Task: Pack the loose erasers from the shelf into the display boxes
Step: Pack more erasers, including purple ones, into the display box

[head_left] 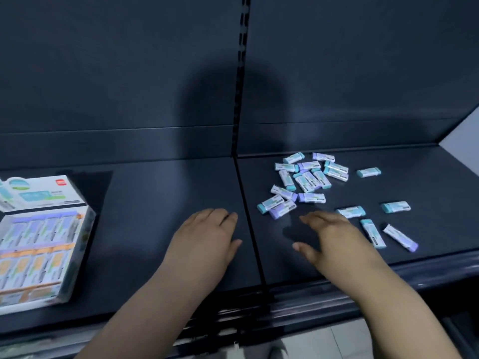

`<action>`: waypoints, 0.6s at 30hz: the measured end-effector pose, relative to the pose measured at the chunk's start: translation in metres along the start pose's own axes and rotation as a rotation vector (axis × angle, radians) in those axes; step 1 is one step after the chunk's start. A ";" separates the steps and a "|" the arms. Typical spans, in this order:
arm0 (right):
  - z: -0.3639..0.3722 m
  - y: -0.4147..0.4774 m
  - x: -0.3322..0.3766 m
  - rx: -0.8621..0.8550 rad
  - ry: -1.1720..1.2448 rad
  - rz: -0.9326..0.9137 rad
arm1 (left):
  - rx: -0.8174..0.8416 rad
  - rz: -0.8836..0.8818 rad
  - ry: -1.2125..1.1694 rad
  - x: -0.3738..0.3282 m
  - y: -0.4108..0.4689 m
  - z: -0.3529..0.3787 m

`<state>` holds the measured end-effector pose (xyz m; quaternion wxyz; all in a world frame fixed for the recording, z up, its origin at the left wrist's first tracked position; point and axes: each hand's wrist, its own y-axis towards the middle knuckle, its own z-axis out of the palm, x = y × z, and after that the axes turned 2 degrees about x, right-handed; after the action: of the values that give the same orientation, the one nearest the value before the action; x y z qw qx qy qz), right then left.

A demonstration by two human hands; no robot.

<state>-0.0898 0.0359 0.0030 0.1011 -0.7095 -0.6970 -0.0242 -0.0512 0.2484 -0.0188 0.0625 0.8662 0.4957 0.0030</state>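
no text can be read for sure. the display box [80, 244], well to the left of the left hand [204, 237], has a small red logo on its raised lid and printing below it, all too blurred to read. the loose erasers [308, 177], just beyond the right hand [334, 239], have printed sleeves, too small to read.

On my feed a dark blue-grey back panel [103, 60] fills the upper half of the frame, in two sections. Between them a black slotted upright [241, 73] runs down from the top centre, its slots showing as a column of short dashes. A broad rounded shadow [207, 104] lies on the panel at centre, spanning both sides of the upright. At the far right edge I see a pale wall [464, 136], and along the bottom, right of centre, light floor tiles [324, 343], blurred
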 end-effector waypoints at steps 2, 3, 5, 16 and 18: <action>-0.001 0.002 -0.014 -0.008 0.001 0.004 | -0.028 0.021 0.014 -0.008 0.006 0.009; -0.002 0.003 -0.022 -0.012 0.007 0.008 | -0.035 0.019 0.011 -0.015 0.011 0.011; -0.004 0.008 -0.042 -0.026 0.011 -0.005 | -0.046 -0.003 0.012 -0.031 0.023 0.014; -0.021 0.055 -0.152 0.035 -0.005 -0.249 | 0.034 -0.314 -0.022 -0.110 0.082 0.048; -0.021 0.065 -0.158 0.048 0.008 -0.328 | 0.035 -0.410 -0.049 -0.116 0.085 0.049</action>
<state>-0.0277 -0.1239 -0.0115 0.1156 -0.5837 -0.8033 -0.0268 -0.0343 0.1014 -0.0516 0.0589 0.7481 0.6598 -0.0393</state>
